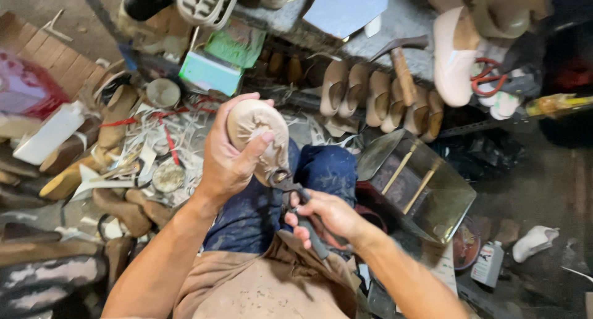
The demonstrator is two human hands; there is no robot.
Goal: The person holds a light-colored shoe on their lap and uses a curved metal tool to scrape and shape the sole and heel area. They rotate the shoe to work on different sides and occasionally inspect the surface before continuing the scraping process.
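Leather, steel and wood at my bench

In my left hand [230, 161] the shoe upper [257, 134] is pale, matt leather, wrinkled where it gathers; the pincers [295, 198] in my right hand [327, 217] are dark, dull metal. Upper right of the frame, the hammer [400, 62] has a worn wooden handle, and the row of shoe lasts [377, 96] looks smooth, tan. My trousers [324, 171] are dusty blue cloth.

Head-worn view — steeply downward, close over lap
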